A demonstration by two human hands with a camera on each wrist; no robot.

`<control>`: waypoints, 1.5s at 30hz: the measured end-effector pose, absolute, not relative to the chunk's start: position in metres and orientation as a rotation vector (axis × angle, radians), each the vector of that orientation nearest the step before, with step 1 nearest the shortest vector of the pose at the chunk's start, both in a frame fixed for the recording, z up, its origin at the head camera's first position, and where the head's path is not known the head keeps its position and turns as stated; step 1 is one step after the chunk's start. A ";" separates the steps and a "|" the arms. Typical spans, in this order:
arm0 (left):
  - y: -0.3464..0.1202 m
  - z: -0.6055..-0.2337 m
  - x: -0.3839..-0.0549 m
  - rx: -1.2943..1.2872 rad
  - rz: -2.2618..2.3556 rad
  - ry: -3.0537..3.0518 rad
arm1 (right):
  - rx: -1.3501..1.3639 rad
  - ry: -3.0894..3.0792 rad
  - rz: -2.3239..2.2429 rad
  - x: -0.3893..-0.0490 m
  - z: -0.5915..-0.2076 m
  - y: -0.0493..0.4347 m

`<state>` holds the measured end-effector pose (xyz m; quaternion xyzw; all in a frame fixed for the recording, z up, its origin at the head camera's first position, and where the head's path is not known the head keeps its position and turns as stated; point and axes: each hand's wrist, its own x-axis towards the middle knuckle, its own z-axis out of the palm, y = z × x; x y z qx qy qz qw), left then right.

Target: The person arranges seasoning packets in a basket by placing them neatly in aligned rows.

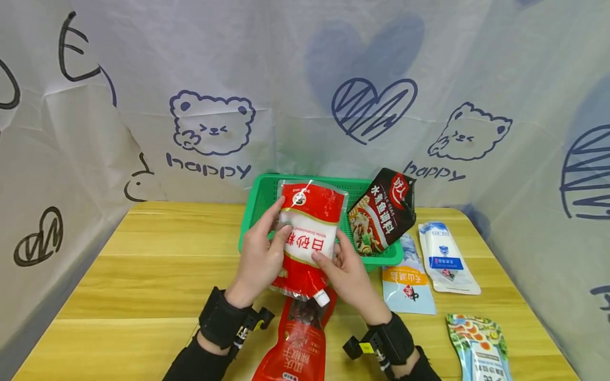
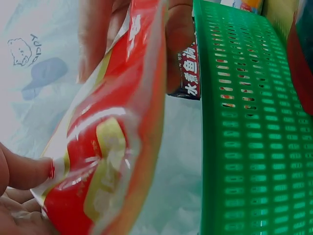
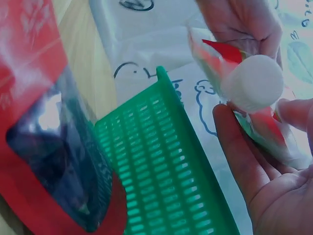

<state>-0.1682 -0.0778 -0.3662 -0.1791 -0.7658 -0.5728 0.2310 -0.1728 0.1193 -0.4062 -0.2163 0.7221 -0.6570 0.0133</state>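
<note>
**Red-and-white sugar bag (image 1: 310,241) held two-handed at the green basket (image 1: 248,209)**

Both hands gripping. Left hand (image 1: 259,259): thumb on the bag's upward face, other fingers at its left edge. Right hand (image 1: 350,272): thumb on the face at the near right, other fingers curled round the right edge.

Key relation: the bag lies between the hands, fingers in contact on both sides, so neither has to reach for it. Its long axis runs near to far, far end slightly right; print reads upside down from the head view. The white cap (image 1: 322,298) is at the near right corner, closer to the right hand; the left hand's fingers reach farther along the bag.

In the head view the bag overlaps the basket's near left part and the far end of a red packet (image 1: 301,344) on the counter (image 1: 157,275). Can't tell if it touches the basket.

A black packet (image 1: 385,211) leans in the basket's right end. Right of that, a white-and-blue packet (image 1: 445,259) and an orange-banded packet (image 1: 408,288), whose far end meets the basket's edge. Green patterned pouch (image 1: 478,344) at near right.
</note>
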 end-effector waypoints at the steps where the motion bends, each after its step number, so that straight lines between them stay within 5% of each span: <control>1: -0.078 -0.366 -0.169 -0.492 -1.576 -2.109 | -0.667 2.245 -2.055 -0.173 -0.407 0.119; 23: -0.115 -0.355 -0.174 -0.354 -1.778 -2.279 | -0.749 2.161 -1.935 -0.178 -0.393 0.151; 45: -0.125 -0.359 -0.175 -0.484 -1.675 -2.550 | -0.925 2.131 -1.558 -0.176 -0.392 0.153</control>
